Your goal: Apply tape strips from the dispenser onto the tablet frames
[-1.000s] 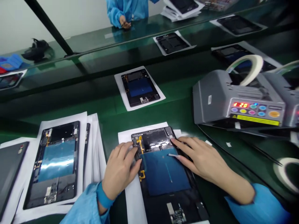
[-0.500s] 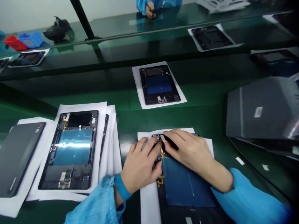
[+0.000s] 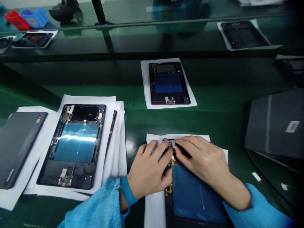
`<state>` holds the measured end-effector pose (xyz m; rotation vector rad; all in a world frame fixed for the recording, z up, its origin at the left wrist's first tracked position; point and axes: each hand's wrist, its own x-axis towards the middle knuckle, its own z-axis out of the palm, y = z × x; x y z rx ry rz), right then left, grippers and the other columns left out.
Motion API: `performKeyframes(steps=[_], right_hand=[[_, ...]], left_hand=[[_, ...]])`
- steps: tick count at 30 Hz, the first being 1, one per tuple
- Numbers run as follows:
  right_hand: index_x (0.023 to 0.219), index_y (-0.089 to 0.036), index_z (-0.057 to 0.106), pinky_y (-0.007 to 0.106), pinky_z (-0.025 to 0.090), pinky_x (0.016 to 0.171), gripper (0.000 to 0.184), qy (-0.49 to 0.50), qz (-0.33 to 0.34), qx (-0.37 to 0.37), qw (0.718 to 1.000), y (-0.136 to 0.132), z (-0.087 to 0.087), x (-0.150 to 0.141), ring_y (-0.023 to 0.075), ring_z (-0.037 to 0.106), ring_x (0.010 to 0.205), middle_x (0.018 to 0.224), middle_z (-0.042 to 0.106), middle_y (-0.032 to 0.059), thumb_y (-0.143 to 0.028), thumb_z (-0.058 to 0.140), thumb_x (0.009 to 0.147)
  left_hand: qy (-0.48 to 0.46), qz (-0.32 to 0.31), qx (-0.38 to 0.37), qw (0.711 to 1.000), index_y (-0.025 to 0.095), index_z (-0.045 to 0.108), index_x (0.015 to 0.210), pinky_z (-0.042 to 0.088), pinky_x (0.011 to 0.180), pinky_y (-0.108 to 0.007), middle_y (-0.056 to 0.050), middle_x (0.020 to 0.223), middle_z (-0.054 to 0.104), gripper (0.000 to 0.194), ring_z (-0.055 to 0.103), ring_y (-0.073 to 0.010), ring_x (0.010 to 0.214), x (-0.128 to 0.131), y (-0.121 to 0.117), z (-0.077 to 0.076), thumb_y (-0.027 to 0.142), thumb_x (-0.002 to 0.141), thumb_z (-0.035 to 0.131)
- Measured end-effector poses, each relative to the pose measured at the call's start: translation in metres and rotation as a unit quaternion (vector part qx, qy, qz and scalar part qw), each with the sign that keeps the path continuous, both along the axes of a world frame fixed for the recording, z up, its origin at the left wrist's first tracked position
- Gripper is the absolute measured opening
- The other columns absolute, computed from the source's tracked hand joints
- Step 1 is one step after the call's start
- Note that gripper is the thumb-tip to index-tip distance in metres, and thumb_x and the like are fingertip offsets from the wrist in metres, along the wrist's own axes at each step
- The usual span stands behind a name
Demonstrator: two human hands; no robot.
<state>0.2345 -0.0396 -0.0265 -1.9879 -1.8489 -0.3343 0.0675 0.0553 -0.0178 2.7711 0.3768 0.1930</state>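
An opened tablet (image 3: 196, 196), with a blue sheet over its middle and dark inner parts, lies in front of me on white paper. My left hand (image 3: 152, 172), a blue band at its wrist, rests over the tablet's upper left corner. Its fingers are bent and apart, fingertips down by small parts there; thumb hangs loose. From the right, my right hand (image 3: 205, 160) reaches across the top edge, thumb and forefinger closed at a small pale tab (image 3: 173, 143). An orange flex cable (image 3: 168, 190) shows along the left side. Fingers partly hide the corner.
Left stands a paper stack (image 3: 120, 139) bearing an opened tablet (image 3: 76, 142), beside a closed grey tablet (image 3: 21, 145). Another opened tablet (image 3: 168, 83) lies ahead. A grey machine (image 3: 275, 123) with a cable is right, near white scraps (image 3: 256, 176). Bins (image 3: 34, 17) stand on the far shelf.
The view has shifted, so most things sit farther right. Both hands stay at the tablet's upper left corner, with the right fingertips still at the pale tab. The co-worker's hand has left view.
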Motion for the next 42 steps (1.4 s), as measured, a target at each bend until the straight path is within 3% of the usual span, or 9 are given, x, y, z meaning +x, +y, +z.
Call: performKeyframes(steps=[13, 17, 20, 22, 25, 27, 30, 36, 42], right_hand=[[0.099, -0.012, 0.066, 0.030, 0.042, 0.059, 0.021, -0.093, 0.047, -0.100, 0.990, 0.000, 0.010, -0.007, 0.0181, 0.055, 0.075, 0.086, 0.063, 0.0070, -0.015, 0.049, 0.087], [0.117, -0.009, 0.060, 0.035, 0.050, 0.069, 0.039, -0.095, 0.048, -0.121, 0.987, -0.011, 0.011, -0.016, 0.0235, 0.056, 0.090, 0.105, 0.064, 0.0112, -0.008, 0.048, 0.080], [0.115, -0.018, 0.061, 0.038, 0.050, 0.084, 0.034, -0.004, 0.082, -0.110, 0.991, -0.037, 0.010, -0.014, 0.0237, 0.054, 0.106, 0.120, 0.061, 0.0071, -0.011, 0.044, 0.086], [0.113, -0.023, 0.061, 0.039, 0.048, 0.092, 0.029, 0.054, 0.082, -0.075, 0.992, -0.060, 0.005, -0.007, 0.0222, 0.053, 0.112, 0.123, 0.059, 0.0048, -0.017, 0.045, 0.090], [0.122, -0.022, 0.055, 0.043, 0.047, 0.095, 0.033, 0.093, -0.037, -0.017, 0.995, -0.091, -0.009, 0.009, 0.0246, 0.053, 0.114, 0.125, 0.057, 0.0083, -0.032, 0.048, 0.092], [0.130, -0.020, 0.049, 0.045, 0.047, 0.093, 0.043, 0.115, -0.116, -0.015, 0.986, -0.102, -0.020, 0.018, 0.0272, 0.053, 0.116, 0.130, 0.054, 0.0109, -0.042, 0.045, 0.093], [0.131, -0.020, 0.047, 0.043, 0.050, 0.091, 0.048, 0.149, -0.131, -0.035, 0.980, -0.104, -0.033, 0.024, 0.0266, 0.055, 0.116, 0.132, 0.054, 0.0106, -0.049, 0.042, 0.093], [0.125, -0.021, 0.052, 0.041, 0.050, 0.092, 0.043, 0.176, -0.119, -0.030, 0.977, -0.098, -0.039, 0.021, 0.0244, 0.056, 0.116, 0.131, 0.055, 0.0093, -0.048, 0.042, 0.092], [0.123, -0.019, 0.052, 0.038, 0.051, 0.090, 0.042, 0.140, -0.108, -0.016, 0.984, -0.097, -0.033, 0.022, 0.0235, 0.058, 0.112, 0.128, 0.057, 0.0099, -0.046, 0.040, 0.093]], left_hand=[[-0.008, 0.013, -0.001, 1.000, 0.016, 0.050, 0.130, 0.042, 0.091, -0.043, -0.007, 0.136, 0.051, 0.048, 0.043, -0.0295, 0.121, -0.002, -0.002, -0.002, 0.032, 0.084, 0.050], [-0.021, 0.025, -0.006, 0.999, 0.016, 0.051, 0.127, 0.042, 0.094, -0.043, -0.009, 0.136, 0.052, 0.048, 0.044, -0.0286, 0.122, -0.003, -0.001, -0.005, 0.031, 0.082, 0.055], [-0.023, 0.031, -0.012, 0.999, 0.017, 0.051, 0.125, 0.041, 0.099, -0.043, -0.009, 0.137, 0.051, 0.046, 0.044, -0.0270, 0.124, -0.007, -0.001, -0.002, 0.031, 0.082, 0.058], [-0.020, 0.033, 0.003, 0.999, 0.017, 0.050, 0.125, 0.042, 0.099, -0.043, -0.010, 0.137, 0.049, 0.045, 0.044, -0.0273, 0.124, -0.010, -0.003, 0.009, 0.030, 0.083, 0.059], [-0.005, 0.045, 0.061, 0.997, 0.015, 0.053, 0.121, 0.044, 0.094, -0.043, -0.011, 0.129, 0.055, 0.035, 0.050, -0.0272, 0.116, -0.006, -0.009, 0.040, 0.026, 0.087, 0.055], [0.035, 0.063, 0.105, 0.992, 0.014, 0.056, 0.112, 0.047, 0.087, -0.042, -0.011, 0.114, 0.061, 0.025, 0.056, -0.0263, 0.103, 0.007, -0.009, 0.063, 0.024, 0.090, 0.052], [0.128, 0.102, 0.153, 0.975, 0.014, 0.060, 0.102, 0.049, 0.080, -0.041, -0.009, 0.098, 0.063, 0.017, 0.059, -0.0258, 0.093, 0.042, 0.008, 0.084, 0.025, 0.089, 0.055], [0.225, 0.137, 0.186, 0.947, 0.008, 0.058, 0.112, 0.051, 0.083, -0.042, -0.014, 0.110, 0.060, 0.029, 0.059, -0.0268, 0.103, 0.104, 0.089, 0.048, 0.027, 0.089, 0.060], [0.277, 0.075, 0.185, 0.940, 0.016, 0.056, 0.118, 0.052, 0.085, -0.042, -0.009, 0.118, 0.058, 0.032, 0.060, -0.0211, 0.100, 0.108, 0.134, 0.030, 0.035, 0.092, 0.057]])
